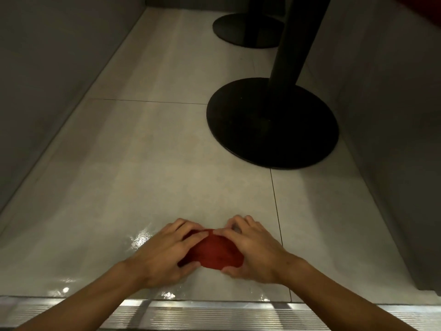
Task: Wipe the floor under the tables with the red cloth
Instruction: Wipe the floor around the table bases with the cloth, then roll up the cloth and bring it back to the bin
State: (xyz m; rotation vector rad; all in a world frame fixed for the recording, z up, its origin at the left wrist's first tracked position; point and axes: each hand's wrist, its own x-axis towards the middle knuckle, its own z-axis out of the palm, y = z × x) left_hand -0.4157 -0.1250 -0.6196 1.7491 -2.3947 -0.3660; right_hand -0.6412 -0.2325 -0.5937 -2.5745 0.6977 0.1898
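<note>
where the pale tiled floor (143, 151) meets a ribbed metal strip (214, 314) at the near edge, the red cloth (214, 255) lies bunched into a small mound on the tile, just beyond that strip. both hands hold it. the left hand (164, 254) covers its left side, the fingers (191, 235) curled over the far edge and the thumb tucked in at the near edge. the right hand (250, 249) mirrors it on the right side, its fingers (236, 222) bent and hooked over the far edge, the thumb pressed against the near side. the two sets of fingertips nearly meet above the cloth; only the middle of the cloth shows between the hands.

the tile around the hands shines with wet patches - brightest just left of the left hand and along the strip. a black round pedestal base (272, 125) sits on the floor well beyond the cloth and to the right, with a dark post (293, 39) rising from it. a second black base (245, 29) stands farther back. grey panels close in the floor on the left (47, 68) and the right (393, 115).
</note>
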